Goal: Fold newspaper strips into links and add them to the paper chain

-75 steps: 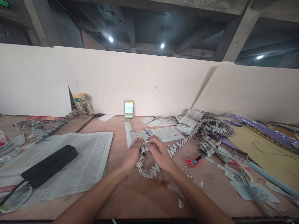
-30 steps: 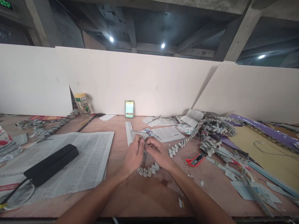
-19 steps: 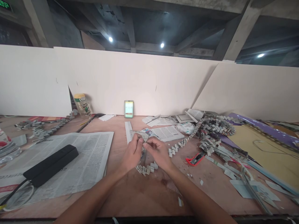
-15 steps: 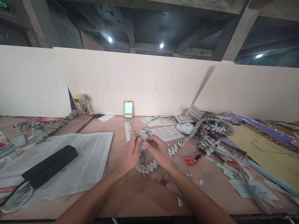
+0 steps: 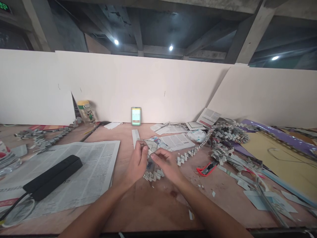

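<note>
A zigzag chain of folded newspaper (image 5: 154,175) hangs and curls beneath my hands, then runs off to the right toward a larger heap. Its upper end is pinched in my left hand (image 5: 139,160), thumb on top and fingers curled. My right hand (image 5: 167,162) meets it from the other side, thumb and forefinger pressed on the chain's small folded end between the hands. My fingers partly cover that end. Just beyond my left hand lies a pale paper strip (image 5: 135,136). Behind my right hand are printed newspaper sheets (image 5: 177,142).
On the left, a black power strip (image 5: 53,177) rests on spread newspaper (image 5: 99,165). A lit phone (image 5: 136,116) leans on the white board near a bottle (image 5: 86,110). Rightward are a red utility knife (image 5: 206,168), the heaped paper chain (image 5: 229,134) and paper scraps.
My right hand has shifted slightly down and left, its fingertips closing on the folded end. My left hand has turned a little, and the hanging chain has lifted slightly.
</note>
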The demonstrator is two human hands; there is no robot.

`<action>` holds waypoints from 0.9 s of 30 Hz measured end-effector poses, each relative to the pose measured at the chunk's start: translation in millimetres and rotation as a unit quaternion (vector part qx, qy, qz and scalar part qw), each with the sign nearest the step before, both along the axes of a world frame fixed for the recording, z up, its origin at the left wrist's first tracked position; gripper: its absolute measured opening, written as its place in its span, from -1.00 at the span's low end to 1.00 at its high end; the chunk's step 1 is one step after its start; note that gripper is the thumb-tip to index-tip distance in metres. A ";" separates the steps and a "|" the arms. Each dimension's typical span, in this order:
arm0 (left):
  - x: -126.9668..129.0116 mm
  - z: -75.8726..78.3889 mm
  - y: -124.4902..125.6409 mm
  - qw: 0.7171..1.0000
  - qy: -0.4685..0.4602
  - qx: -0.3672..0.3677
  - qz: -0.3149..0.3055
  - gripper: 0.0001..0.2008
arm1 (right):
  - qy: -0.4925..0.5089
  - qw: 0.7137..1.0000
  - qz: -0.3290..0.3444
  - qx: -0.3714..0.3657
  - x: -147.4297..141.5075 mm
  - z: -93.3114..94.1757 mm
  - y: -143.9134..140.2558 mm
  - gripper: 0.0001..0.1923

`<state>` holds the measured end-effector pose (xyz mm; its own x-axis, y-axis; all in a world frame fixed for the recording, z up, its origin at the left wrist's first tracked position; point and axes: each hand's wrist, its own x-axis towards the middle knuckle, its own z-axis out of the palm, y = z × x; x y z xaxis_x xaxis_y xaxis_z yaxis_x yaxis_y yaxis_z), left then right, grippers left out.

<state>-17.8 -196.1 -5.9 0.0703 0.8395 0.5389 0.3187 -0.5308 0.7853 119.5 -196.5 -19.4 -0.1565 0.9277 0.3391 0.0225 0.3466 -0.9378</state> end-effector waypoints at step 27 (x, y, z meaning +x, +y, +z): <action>-2.4 -3.1 -1.2 0.993 0.075 0.092 0.005 -0.85 | 0.134 0.991 -0.029 0.014 -12.0 -12.6 -0.8 -0.82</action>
<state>-20.2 -197.4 -9.0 0.1539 0.7289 0.6671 0.4300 -0.6573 0.6189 107.5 -197.3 -32.0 -0.0053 0.9224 0.3861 -0.2049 0.3770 -0.9033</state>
